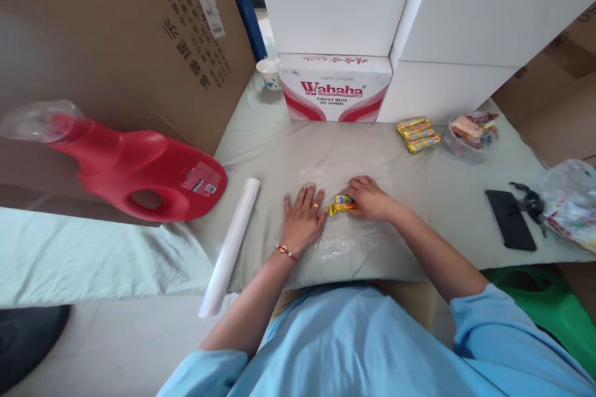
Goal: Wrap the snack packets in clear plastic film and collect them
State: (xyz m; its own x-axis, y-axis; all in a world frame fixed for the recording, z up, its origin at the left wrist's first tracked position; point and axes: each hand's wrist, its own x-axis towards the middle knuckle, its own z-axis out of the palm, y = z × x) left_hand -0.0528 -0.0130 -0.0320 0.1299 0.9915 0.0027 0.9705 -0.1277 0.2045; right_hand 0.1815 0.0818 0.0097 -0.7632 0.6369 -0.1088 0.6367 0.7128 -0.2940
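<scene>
My left hand (302, 218) lies flat with its fingers spread, pressing on a clear plastic sheet (347, 247) on the cloth-covered table. Just to its right, my right hand (370, 200) is curled round small yellow-wrapped snack sticks (343, 205), whose left ends stick out toward my left hand. How many sticks there are is partly hidden by my fingers. The snacks rest on the sheet. Farther back, a bunch of similar yellow-wrapped sticks (418, 134) lies in front of the white boxes.
A white film roll (231, 248) overhangs the front edge. A red jug (153, 173) lies by a brown carton (139, 43). Behind stand a paper cup (270, 74) and a Wahaha carton (333, 90). On the right are a snack bowl (470, 139), a phone (510, 220) and a plastic bag (572, 198).
</scene>
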